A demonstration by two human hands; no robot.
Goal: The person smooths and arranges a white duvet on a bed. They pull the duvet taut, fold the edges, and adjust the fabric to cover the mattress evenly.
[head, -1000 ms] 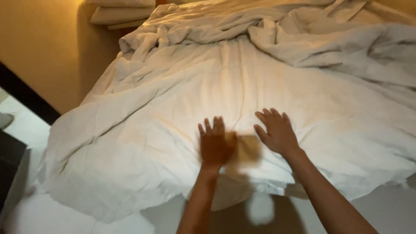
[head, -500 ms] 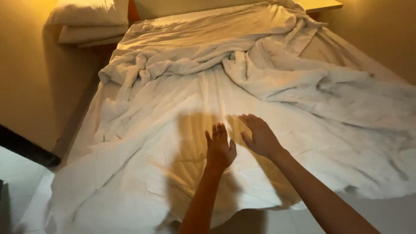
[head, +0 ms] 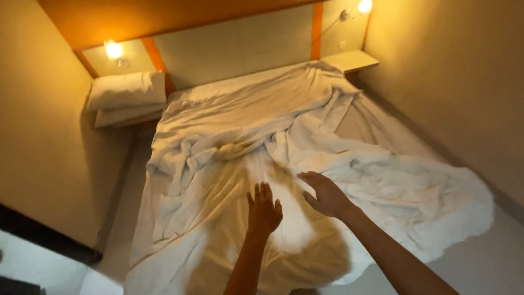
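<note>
A rumpled white sheet [head: 229, 136] covers a bed and spills over its foot and right side. My left hand [head: 263, 209] is stretched out flat above the near part of the sheet, fingers together, holding nothing. My right hand [head: 326, 193] hovers just to its right, open with fingers slightly spread, also empty. Both hands cast a dark shadow on the cloth below them. Whether either palm touches the sheet cannot be made out.
Two stacked white pillows [head: 126, 97] lie on a ledge at the bed's upper left under a lit wall lamp [head: 113, 49]. A small shelf [head: 349, 60] and second lamp [head: 364, 6] sit at the upper right. Walls close in on both sides.
The view has tilted up, showing the whole bed, headboard and lamps. Both hands have lifted from the sheet's near edge and reach further out over the bed.
</note>
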